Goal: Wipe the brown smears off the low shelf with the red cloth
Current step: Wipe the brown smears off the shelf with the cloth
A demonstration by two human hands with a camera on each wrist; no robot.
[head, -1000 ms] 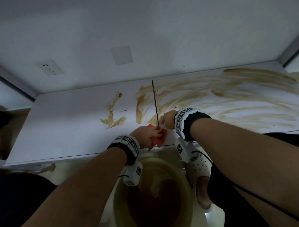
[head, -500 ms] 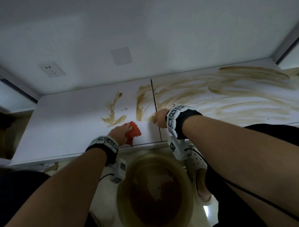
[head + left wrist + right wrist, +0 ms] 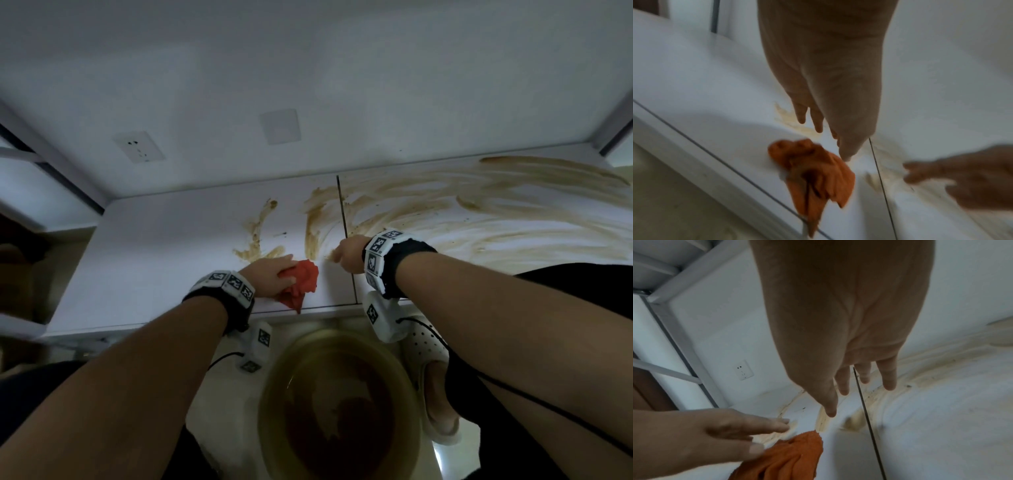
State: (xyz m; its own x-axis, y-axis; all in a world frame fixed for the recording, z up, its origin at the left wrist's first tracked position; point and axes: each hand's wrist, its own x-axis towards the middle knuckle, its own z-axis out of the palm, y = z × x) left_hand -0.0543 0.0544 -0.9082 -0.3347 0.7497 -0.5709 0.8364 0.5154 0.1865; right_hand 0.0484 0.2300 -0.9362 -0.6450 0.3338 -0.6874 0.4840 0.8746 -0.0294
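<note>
White laminate low shelf [image 3: 154, 260] runs along a white wall with a socket [image 3: 138, 146]; brown smears [image 3: 462, 212] cover its right part. Left hand [image 3: 270, 277], fingers straight, presses the crumpled red cloth [image 3: 301, 284] near the front edge. Right hand [image 3: 349, 253] rests flat, fingers spread. Basin [image 3: 339, 407] below is cut off.

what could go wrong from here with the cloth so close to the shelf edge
1. A tail of the crumpled red cloth hangs over the front edge of the white low shelf; the left hand lies on it with straight fingers, no grip, so it may slip into the round basin of brown water below.
2. The open right hand rests amid the brown smears and could spread them.
</note>
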